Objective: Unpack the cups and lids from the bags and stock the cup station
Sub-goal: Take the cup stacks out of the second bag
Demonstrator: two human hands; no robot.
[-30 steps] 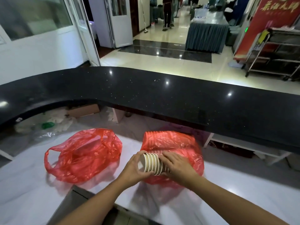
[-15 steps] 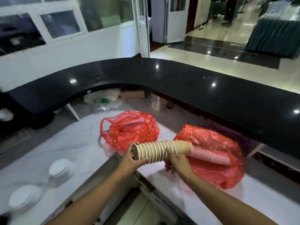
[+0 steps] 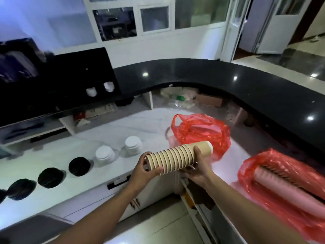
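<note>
Nearest the camera, two bare forearms reached up from the bottom edge. The left hand [image 3: 146, 170] had its fingers and thumb curled round the open rim end of a stack of tan paper cups [image 3: 177, 158], and the right hand [image 3: 199, 170] gripped the stack from beneath near its closed end, thumb up against the side. The stack lay almost level in the air, its closed end tilted slightly up to the right, just in front of the corner of the white counter [image 3: 140, 124] and touching nothing but the hands. Left of the hands, a row of round openings ran along the counter: three dark holes [image 3: 79, 166] and, beyond them, two white stacks [image 3: 105, 154] sitting in theirs; cups or lids, I could not tell. On the right, a red bag [image 3: 281, 187] lay open with long pinkish sleeves showing inside. A second red bag [image 3: 200, 132] sat on the counter behind the stack, crumpled, handles up. Farther back curved a black raised countertop [image 3: 228, 76], with white-framed windows [image 3: 154, 18] on the wall beyond.
</note>
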